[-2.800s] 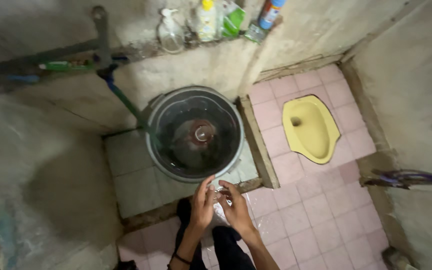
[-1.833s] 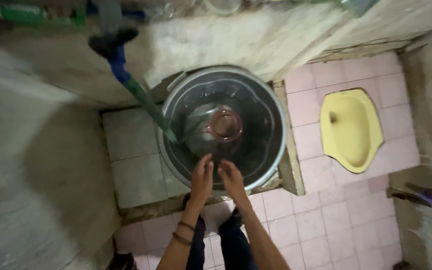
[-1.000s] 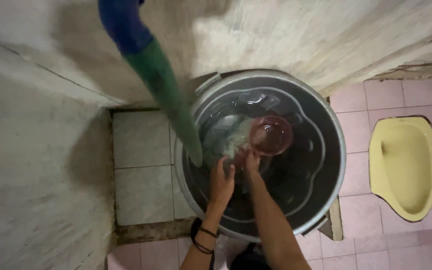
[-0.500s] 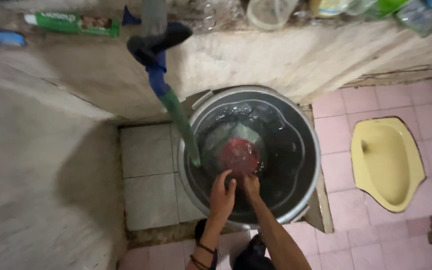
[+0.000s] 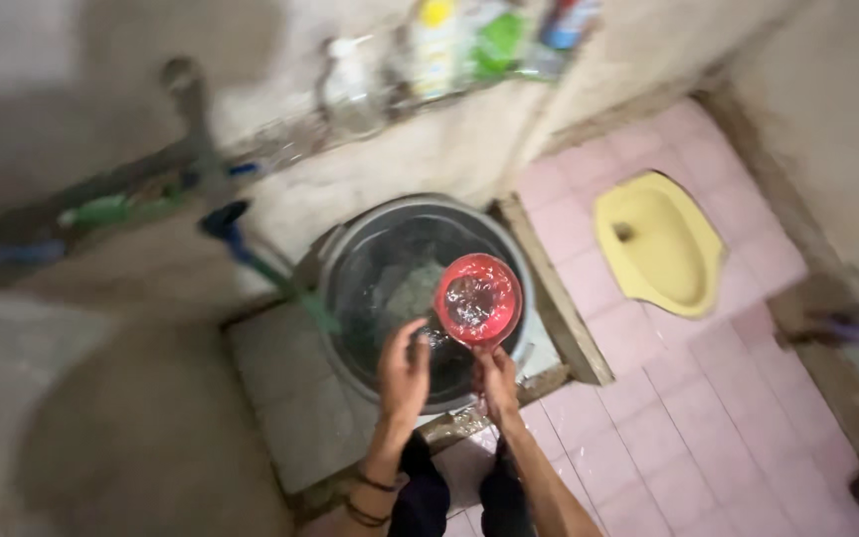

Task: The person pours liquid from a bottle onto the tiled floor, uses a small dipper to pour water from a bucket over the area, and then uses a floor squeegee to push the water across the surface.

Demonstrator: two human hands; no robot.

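Holding a red dipper [image 5: 478, 298] by its near end, the right hand [image 5: 496, 380] lifts it over the bucket [image 5: 350, 268]; the left hand [image 5: 403, 373] hovers just left, fingers loosely curled, empty.

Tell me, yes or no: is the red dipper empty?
No, the red dipper, held by the right hand over the bucket, holds water.

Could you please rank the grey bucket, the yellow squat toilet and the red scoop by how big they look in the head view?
1. Grey bucket, clearly the largest.
2. Yellow squat toilet.
3. Red scoop, held by the right hand above the bucket, so nearer the camera, yet it looks smallest.
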